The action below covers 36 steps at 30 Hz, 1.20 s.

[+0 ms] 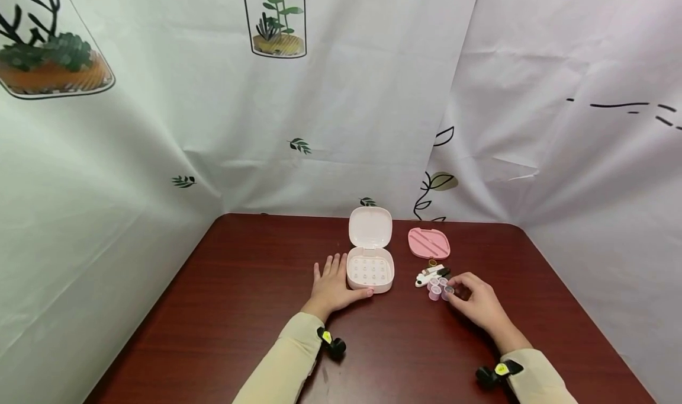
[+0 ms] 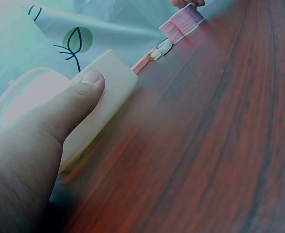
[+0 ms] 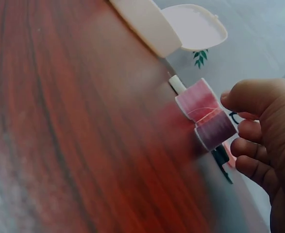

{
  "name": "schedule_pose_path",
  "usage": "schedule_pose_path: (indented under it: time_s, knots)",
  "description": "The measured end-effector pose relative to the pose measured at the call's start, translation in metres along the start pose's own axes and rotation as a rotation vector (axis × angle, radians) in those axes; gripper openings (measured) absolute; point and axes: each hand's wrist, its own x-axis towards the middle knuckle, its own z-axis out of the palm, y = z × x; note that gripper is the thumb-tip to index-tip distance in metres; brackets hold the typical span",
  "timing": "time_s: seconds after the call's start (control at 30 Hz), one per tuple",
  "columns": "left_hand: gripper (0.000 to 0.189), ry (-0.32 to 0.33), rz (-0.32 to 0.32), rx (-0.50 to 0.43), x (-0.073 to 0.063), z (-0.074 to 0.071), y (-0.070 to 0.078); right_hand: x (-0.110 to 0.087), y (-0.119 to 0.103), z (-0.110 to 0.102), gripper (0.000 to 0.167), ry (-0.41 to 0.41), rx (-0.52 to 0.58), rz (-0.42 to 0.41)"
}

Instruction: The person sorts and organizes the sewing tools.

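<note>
My left hand (image 1: pixel 331 290) lies spread on the table beside a pale pink box (image 1: pixel 370 268) with its lid raised. Its thumb (image 2: pixel 79 97) rests against the front wall of that box. Several small round posts stand inside the box. To the right, my right hand (image 1: pixel 482 303) has its thumb and fingertips bent at the tops of several thread spools (image 1: pixel 435 292). A pink thread spool (image 3: pixel 199 99) and a dark purple thread spool (image 3: pixel 216 130) stand side by side, just under the fingertips. Whether the fingertips touch them is hard to tell.
Behind the spools lie white and dark small tools (image 1: pixel 428 275), partly overlapping, with a small gold ring (image 1: pixel 433 263). A pink ridged tray (image 1: pixel 428 243) lies farther back. The brown table (image 1: pixel 224 333) meets a patterned cloth (image 1: pixel 319 179) at its far edge.
</note>
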Motion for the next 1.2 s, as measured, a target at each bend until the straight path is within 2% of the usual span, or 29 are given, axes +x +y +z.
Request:
schedule_pose_path:
  time_s: [0.73,1.2]
  knots:
    - [0.128,-0.009,-0.009,-0.006,0.001,0.002,0.0,-0.001,0.003,0.006,0.031,0.075,-0.032,-0.057]
    - [0.128,-0.006,-0.006,-0.017,0.002,0.004,-0.001,0.025,-0.015,0.003,0.029,0.153,0.076,-0.063]
